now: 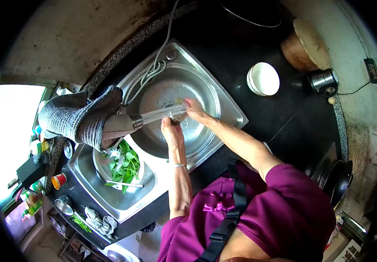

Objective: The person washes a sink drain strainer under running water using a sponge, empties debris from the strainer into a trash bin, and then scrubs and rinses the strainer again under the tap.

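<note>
Over the round sink basin (153,144), water runs from the tap (137,122) in a spreading stream. My left hand (171,127) is closed at the near side of a small brownish thing (179,117) under this water. On its right side, the fingers of my right hand (194,109) are bent around the same thing. Fingers and water hide most of it, so its kind cannot be made out. A yellowish-green bit shows near the right fingertips.
A grey cloth (83,118) drapes over the tap. Green leaves (127,165) lie in a colander (102,163) in the smaller basin, with a long handle across it. White bowls (265,79) stand on the black counter at right. A hose (155,67) coils behind the basin.
</note>
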Available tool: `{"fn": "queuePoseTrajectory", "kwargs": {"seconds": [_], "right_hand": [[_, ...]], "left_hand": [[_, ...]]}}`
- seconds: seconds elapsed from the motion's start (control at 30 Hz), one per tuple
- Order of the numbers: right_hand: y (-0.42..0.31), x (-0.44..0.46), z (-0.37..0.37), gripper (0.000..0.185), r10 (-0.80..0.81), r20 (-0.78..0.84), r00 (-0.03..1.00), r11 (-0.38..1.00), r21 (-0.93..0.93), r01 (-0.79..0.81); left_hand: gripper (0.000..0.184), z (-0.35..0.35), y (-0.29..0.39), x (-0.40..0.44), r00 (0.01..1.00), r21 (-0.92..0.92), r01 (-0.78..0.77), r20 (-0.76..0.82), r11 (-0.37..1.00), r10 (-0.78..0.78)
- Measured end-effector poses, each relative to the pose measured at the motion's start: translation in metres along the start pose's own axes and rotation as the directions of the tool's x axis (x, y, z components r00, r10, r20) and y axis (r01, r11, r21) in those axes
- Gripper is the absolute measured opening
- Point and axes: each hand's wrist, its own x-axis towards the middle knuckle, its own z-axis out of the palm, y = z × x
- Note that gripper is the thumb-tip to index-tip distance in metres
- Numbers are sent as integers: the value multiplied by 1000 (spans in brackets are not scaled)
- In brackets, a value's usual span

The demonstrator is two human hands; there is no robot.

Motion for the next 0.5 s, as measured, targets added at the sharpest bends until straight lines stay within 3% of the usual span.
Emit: {"fn": "queuePoseTrajectory", "kwargs": {"seconds": [0.03, 0.07, 0.13, 0.17, 0.2, 0.27, 0.3, 0.37, 0.4, 0.43, 0.47, 0.5], "right_hand": [[-1, 0, -2, 29, 89, 10, 996, 981, -176, -86], [-2, 2, -2, 29, 86, 6, 996, 982, -171, -83], [-24, -1, -5, 25, -91, -284, 955, 994, 33, 105], [-39, -12, -10, 23, -141, -157, 978, 989, 10, 145], [-40, -22, 1, 23, -140, -158, 977, 990, 5, 143], [-41, -35, 30, 24, -592, -247, 767, 805, -205, 556], [-37, -29, 33, 24, -594, -247, 766, 804, -211, 556], [-22, -17, 38, 25, -785, -45, 618, 502, -631, 592], [-14, -12, 38, 25, -782, -52, 621, 508, -630, 587], [-9, -7, 35, 25, -430, -181, 885, 902, -134, 411], [-4, 0, 30, 25, -12, -57, 998, 918, 396, 33], [-9, -1, 13, 26, 193, 66, 979, 939, 276, -204]], "left_hand": [[21, -2, 1, 1, 1000, -25, -5, -22, 1000, 5], [22, -4, 3, 2, 999, -48, -13, -43, 999, 11], [22, -3, 8, 1, 999, -32, -3, -46, 999, 2], [22, -3, 10, 0, 999, -15, 13, -49, 1000, -14], [22, -4, 6, 1, 999, -20, 17, -48, 1000, -18], [22, -7, -5, 2, 1000, 176, 13, 1, 984, -13], [22, -7, -6, 3, 1000, 172, 15, 5, 985, -16], [23, -11, -5, 2, 999, 99, 0, 38, 995, -4], [24, -13, -2, 0, 998, 71, -3, 58, 997, -1], [23, -5, 6, -8, 1000, 145, 28, -17, 989, -25], [23, -4, 5, -9, 1000, 143, 26, -14, 989, -24], [23, -3, 3, -11, 999, 137, 16, 43, 990, -23]]}}
